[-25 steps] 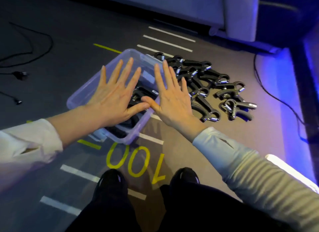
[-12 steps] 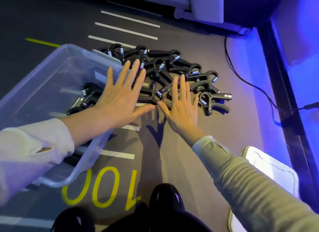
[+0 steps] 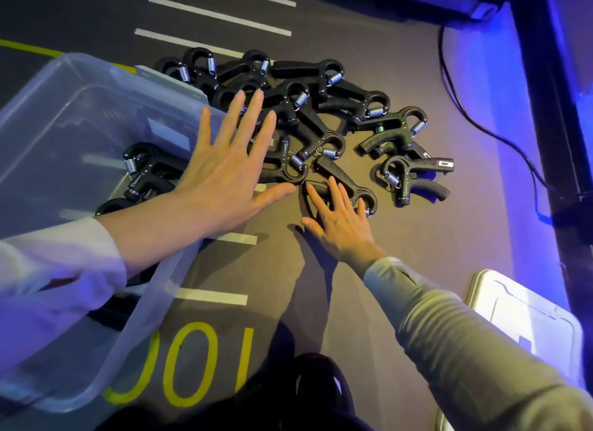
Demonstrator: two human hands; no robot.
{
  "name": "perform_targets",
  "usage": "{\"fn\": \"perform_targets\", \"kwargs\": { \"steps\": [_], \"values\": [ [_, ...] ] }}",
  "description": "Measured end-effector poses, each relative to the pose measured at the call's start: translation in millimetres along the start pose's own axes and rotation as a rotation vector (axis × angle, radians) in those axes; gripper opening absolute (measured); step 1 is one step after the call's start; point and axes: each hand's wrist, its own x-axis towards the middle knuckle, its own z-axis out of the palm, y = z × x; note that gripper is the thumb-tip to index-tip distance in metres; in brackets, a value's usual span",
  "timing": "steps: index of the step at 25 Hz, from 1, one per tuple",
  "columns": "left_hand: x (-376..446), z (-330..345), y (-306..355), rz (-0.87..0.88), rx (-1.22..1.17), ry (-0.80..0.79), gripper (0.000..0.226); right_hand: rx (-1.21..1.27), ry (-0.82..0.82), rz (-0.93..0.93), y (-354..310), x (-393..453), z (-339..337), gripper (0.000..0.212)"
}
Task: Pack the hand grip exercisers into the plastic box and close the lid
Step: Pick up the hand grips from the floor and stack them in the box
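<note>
Compared with half a second earlier, the right hand [image 3: 340, 225] is lower and closer to the floor, its straight fingers now lying on the nearest exerciser [image 3: 345, 186]; before, they were spread above the pile. The left hand [image 3: 221, 170] remains flat with fingers spread, held over the right rim of the plastic box [image 3: 96, 87] and the near edge of the pile; whether it touches anything cannot be told. Neither hand grips anything.

The pile of exercisers [image 3: 308, 109] lies on the floor just right of the box, black handles and metal springs overlapping. One exerciser [image 3: 414, 177] sits slightly apart at the pile's right edge. A few exercisers [image 3: 144, 170] already lie inside the box, against its right wall. The box is clear and uncovered. The white lid [image 3: 526, 312] lies on the floor at lower right, well apart from the box.

Bare floor shows between the pile and the lid, and in front of the pile toward the person's shoe [image 3: 321, 385].

The floor [image 3: 417, 244] is dark, marked with white stripes and yellow numerals [image 3: 179, 366]. A black cable [image 3: 475, 122] runs along the right side, where blue light falls on the surface
</note>
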Motion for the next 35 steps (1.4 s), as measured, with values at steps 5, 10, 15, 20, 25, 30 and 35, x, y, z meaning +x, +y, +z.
{"fn": "perform_targets", "kwargs": {
  "steps": [5,10,15,20,25,30,35],
  "values": [
    [-5,-2,-1,-0.017,-0.017,-0.009,0.092,0.048,0.022,-0.046,4,-1,-13,0.055],
    [-18,-5,-2,-0.003,-0.019,-0.024,0.089,-0.062,0.034,-0.094,5,-8,-19,0.049],
    [-31,-7,-4,-0.003,-0.007,-0.058,0.088,-0.033,0.110,-0.062,7,-20,-16,0.044],
    [-52,-12,-7,-0.010,-0.002,-0.052,0.089,0.265,0.265,0.002,-7,-33,-39,0.042],
    [-78,-29,-22,-0.040,0.032,-0.010,0.088,0.608,0.542,-0.144,-52,-49,-101,0.044],
    [-118,-56,-51,-0.158,0.006,0.053,0.088,0.800,0.644,-0.347,-110,-73,-167,0.049],
    [-155,-77,-81,-0.270,0.017,0.100,0.088,0.953,0.440,-0.491,-176,-83,-190,0.053]
  ]
}}
